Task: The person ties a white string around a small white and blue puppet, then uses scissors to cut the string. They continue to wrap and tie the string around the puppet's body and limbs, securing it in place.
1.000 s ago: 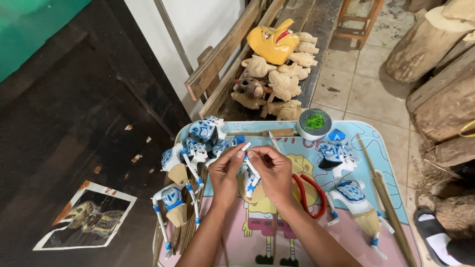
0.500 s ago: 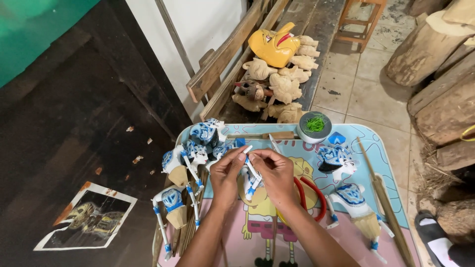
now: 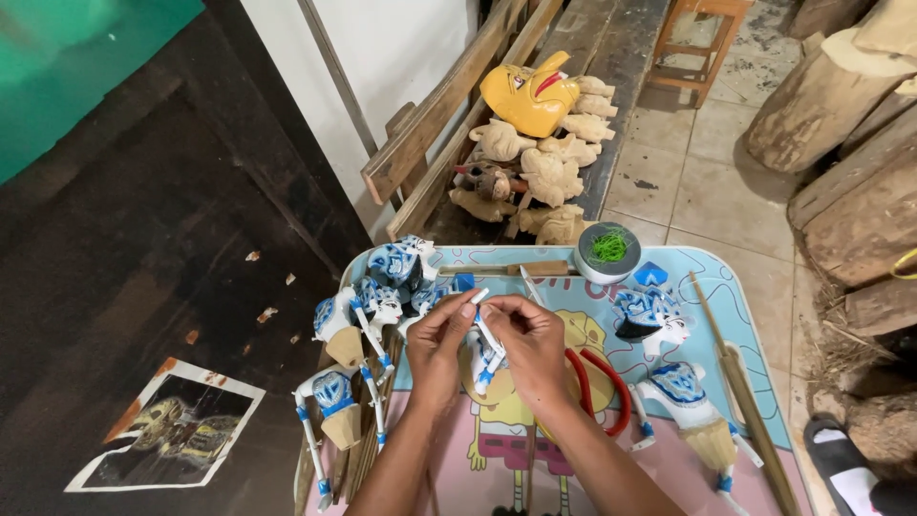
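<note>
While both hands meet at the centre of the pale blue cartoon-printed tray table (image 3: 735, 287), they pinch one small blue-and-white painted wooden puppet figure (image 3: 485, 355) between them. Left hand (image 3: 441, 346) grips it from nine o'clock, fingers curled and thumb pressed against the white arm-stick at the figure's top; right hand (image 3: 531, 346) closes on the same piece from three o'clock, fingertips touching those of the left. Just beside the right wrist, at four o'clock, lie red-handled pliers (image 3: 604, 384). At nine to eleven o'clock of the hands a cluster of finished blue-and-white puppets on sticks (image 3: 368, 315) lies over the tray's edge. At two o'clock rests a loose puppet head with a blue-and-white crown (image 3: 648, 317), and at four o'clock a headless puppet body with a tan skirt (image 3: 690, 406). At one o'clock stands a round grey tin holding green thread (image 3: 607, 251). Beyond the tray, at twelve o'clock, unpainted carved wooden heads (image 3: 535, 172) lie heaped beside a yellow mask (image 3: 527, 93). Far out at eight o'clock a printed photograph (image 3: 164, 428) lies on dark boards.
</note>
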